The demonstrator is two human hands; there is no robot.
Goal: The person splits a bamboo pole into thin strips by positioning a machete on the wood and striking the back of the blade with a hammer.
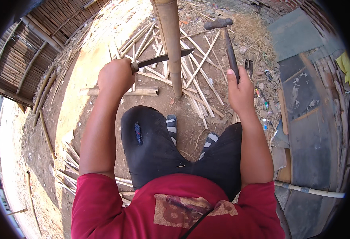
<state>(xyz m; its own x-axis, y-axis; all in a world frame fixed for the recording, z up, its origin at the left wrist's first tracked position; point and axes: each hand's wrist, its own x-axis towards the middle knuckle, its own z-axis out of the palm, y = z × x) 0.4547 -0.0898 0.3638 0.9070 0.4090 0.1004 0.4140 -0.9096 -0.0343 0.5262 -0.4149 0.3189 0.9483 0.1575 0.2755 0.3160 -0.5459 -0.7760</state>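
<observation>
A thick bamboo pole (168, 32) stands upright in front of me, its lower end near the dirt. My left hand (117, 75) is wrapped round the handle of a long dark-bladed knife (153, 60). The blade reaches the pole, which hides its middle, and the tip shows on the right side; whether it is in the bamboo or behind it, I cannot tell. My right hand (240, 89) grips a hammer (229, 49) by its dark handle, thumb along it. The hammer head is raised, to the right of the pole and apart from the blade.
Split bamboo strips (199, 85) lie crisscrossed around the pole's foot. A short bamboo length (141, 91) rests on the ground to the left. More strips (69, 167) are beside my left elbow. Dark panels (306, 135) line the right side; a bamboo wall (31, 47) stands far left.
</observation>
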